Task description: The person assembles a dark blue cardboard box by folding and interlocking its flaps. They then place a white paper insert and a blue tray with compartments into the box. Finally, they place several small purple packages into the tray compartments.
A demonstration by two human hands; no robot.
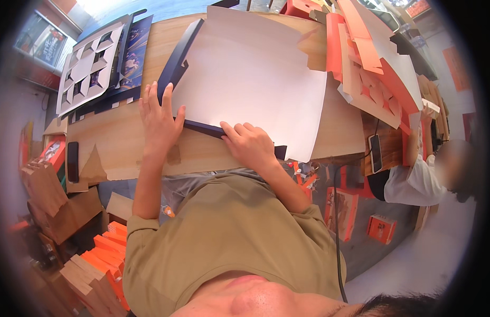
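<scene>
A large cardboard box blank (250, 79), white inside, lies on the wooden table in front of me. Its left and near edges are folded up into narrow dark blue walls. My left hand (163, 117) rests at the near left corner, fingers stretched and spread against the outer side of the left wall (177, 63). Along the near wall (204, 128), my right hand (250, 143) grips the fold with bent fingers held close together. Its thumb is largely hidden.
Stacked dark blue and white die-cut trays (89, 68) stand at the left, orange cardboard blanks (366, 68) at the right. Phones (73, 161) lie near both table ends. A person in a white sleeve (414, 185) works at the right. Cartons (71, 211) crowd the floor.
</scene>
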